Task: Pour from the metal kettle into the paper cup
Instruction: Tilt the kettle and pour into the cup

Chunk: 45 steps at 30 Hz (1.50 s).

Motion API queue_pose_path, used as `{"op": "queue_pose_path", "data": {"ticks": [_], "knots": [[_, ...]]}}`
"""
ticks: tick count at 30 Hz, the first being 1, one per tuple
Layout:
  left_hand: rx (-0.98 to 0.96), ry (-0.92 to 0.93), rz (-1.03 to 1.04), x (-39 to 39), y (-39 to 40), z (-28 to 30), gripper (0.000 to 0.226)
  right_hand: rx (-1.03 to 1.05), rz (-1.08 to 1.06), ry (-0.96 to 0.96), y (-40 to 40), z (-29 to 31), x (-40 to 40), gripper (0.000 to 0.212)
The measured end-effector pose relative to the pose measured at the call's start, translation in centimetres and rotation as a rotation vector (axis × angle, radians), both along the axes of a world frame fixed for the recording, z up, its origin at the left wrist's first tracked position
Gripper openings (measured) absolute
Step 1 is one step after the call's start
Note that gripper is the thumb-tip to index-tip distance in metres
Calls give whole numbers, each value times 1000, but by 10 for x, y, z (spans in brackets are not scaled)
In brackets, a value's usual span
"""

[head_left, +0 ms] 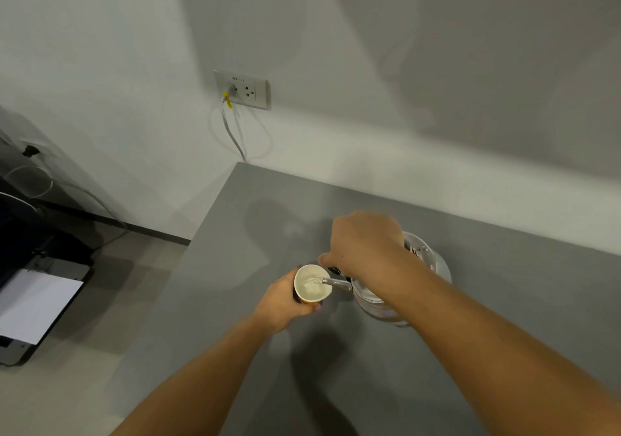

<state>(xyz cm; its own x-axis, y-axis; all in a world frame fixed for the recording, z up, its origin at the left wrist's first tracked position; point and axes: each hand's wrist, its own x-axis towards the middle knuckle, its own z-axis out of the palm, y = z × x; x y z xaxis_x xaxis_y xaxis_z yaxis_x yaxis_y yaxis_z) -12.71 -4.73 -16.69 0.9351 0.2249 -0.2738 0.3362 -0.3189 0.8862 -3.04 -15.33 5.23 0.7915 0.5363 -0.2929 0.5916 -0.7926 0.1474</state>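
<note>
1. Grey counter [437,351] pushed up against a plain white wall, with an outlet [242,90] that has a cord plugged in. Off to the left on the floor is what looks like a printer [37,304] with paper on it.
2. Left hand [285,304] is wrapped around the cup [312,284], holding it just over the counter or maybe resting on it, can't tell which.
3. Right hand [363,244] is clenched on the kettle [386,298] handle from above. Kettle's tipped left, spout [336,282] poking right over the cup rim.
4. Water's running in right now, so I'd say mid-pour. Cup looks maybe partly full, but the bubbly surface makes the level hard to judge.
5. What could go wrong:
- tip the kettle further and the stream overshoots the small cup onto the fingers
- squeeze too hard and the paper buckles, water slops out
- if that's hot, a thin cup gets uncomfortable fast and the left hand may flinch
- overfill, since the forearm blocks part of the view
</note>
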Motion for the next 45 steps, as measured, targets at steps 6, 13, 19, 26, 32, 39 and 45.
{"op": "queue_pose_path", "data": {"ticks": [6, 13, 19, 26, 32, 39, 45], "knots": [[-3, 3, 8, -1, 0, 1, 66, -18, 5, 12, 1, 3, -2, 43], [-15, 4, 6, -1, 0, 1, 66, -34, 13, 10, 2, 6, -5, 41], [-15, 4, 2, 0, 0, 0, 67, -29, 20, -7, 3, 4, -5, 42], [0, 0, 3, 0, 0, -3, 67, -29, 13, 0, 4, 5, -5, 41], [9, 2, -2, 0, 1, -2, 67, -25, 19, -4, 3, 5, -5, 42], [2, 5, -4, 0, 2, -3, 66, -27, 8, 8, 3, 7, -6, 42], [8, 10, 1, -1, 2, -4, 66, -21, 33, 2, 0, 7, -7, 42]]}}
